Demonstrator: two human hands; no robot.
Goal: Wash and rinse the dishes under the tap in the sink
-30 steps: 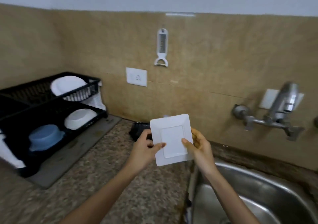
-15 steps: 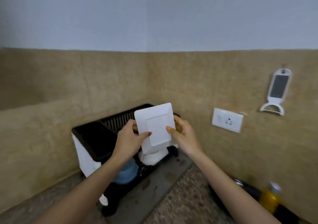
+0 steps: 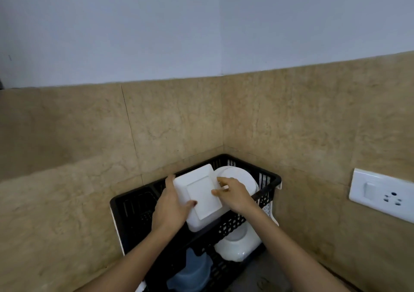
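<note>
Rack [image 3: 271, 180], upper tier: my left hand [image 3: 172, 206] and right hand [image 3: 235, 196] gripped the square plate [image 3: 199, 193] by its edges, just beside a round plate [image 3: 242, 177]. A white bowl [image 3: 239, 244] and a blue bowl [image 3: 192, 273] sat below. I judged this piece washed, with only setting down left.

left hand [image 3: 172, 204], right hand [image 3: 235, 194], both gripping plate [image 3: 200, 194]

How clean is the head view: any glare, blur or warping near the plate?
Head view: soft, even light, no glare on the square plate; left hand and right hand slightly blurred; lower tier of the rack in shadow; wall socket stretched at the edge.
</note>
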